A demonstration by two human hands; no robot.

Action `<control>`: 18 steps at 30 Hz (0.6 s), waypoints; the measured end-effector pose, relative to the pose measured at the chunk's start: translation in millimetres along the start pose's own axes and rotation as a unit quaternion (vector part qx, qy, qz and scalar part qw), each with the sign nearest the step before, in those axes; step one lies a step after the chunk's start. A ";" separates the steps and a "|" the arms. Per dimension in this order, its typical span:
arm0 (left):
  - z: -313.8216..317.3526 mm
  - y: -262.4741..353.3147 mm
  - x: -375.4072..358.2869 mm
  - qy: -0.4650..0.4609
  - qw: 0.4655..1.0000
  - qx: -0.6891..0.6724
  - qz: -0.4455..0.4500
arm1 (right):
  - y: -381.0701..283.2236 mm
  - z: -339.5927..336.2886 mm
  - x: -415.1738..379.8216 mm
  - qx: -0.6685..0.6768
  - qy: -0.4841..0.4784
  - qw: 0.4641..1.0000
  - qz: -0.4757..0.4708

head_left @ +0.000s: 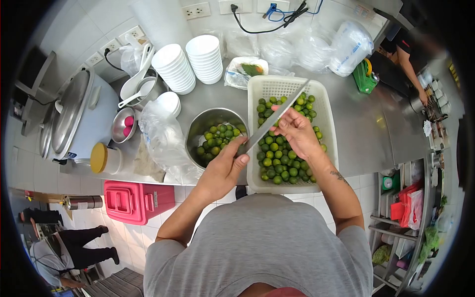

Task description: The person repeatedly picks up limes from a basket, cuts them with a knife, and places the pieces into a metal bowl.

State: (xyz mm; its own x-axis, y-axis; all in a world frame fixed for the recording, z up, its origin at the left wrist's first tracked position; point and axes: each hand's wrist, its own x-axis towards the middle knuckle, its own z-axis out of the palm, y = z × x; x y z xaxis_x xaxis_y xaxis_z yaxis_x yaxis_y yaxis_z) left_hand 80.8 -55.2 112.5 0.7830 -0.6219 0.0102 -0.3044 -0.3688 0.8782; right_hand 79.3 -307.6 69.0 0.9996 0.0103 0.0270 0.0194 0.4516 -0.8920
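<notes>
My left hand (221, 173) is closed round the handle end of a long knife (278, 114), over the gap between the bowl and the basket. The blade slants up and to the right above the basket. My right hand (301, 136) is beside the blade, thumb and fingers drawn together; whatever they pinch is hidden. Beneath it, a white plastic basket (324, 99) holds many small green limes (279, 161). Left of the basket stands a steel bowl (194, 123) with more limes (216, 141) in it, partly behind my left hand.
Stacked white bowls (173, 69) and plastic bags (309, 49) line the wall. A large lidded pot (81, 119) and a yellow-lidded tub (105, 158) stand left. A pink bin (136, 202) is below the counter. Other people are at far left and upper right.
</notes>
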 end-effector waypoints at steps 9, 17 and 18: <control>5.8 1.1 -10.1 0.031 0.995 0.095 0.014 | 20.4 29.3 4.2 0.032 0.024 0.999 -0.006; 1.3 9.7 -4.7 0.064 0.994 0.087 0.005 | 40.3 64.5 0.3 0.022 -0.005 0.999 0.032; 0.6 9.9 -3.8 0.064 0.995 0.080 0.004 | 41.9 64.4 0.9 0.025 -0.004 0.999 0.035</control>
State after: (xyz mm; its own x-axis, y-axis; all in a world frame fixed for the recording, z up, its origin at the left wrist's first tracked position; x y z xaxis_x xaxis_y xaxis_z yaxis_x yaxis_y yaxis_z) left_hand 74.4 -56.8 120.9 0.8398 -0.5361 0.0857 -0.3851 -0.4768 0.7902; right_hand 79.7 -231.3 60.7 0.9982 0.0512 -0.0309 -0.0522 0.4931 -0.8684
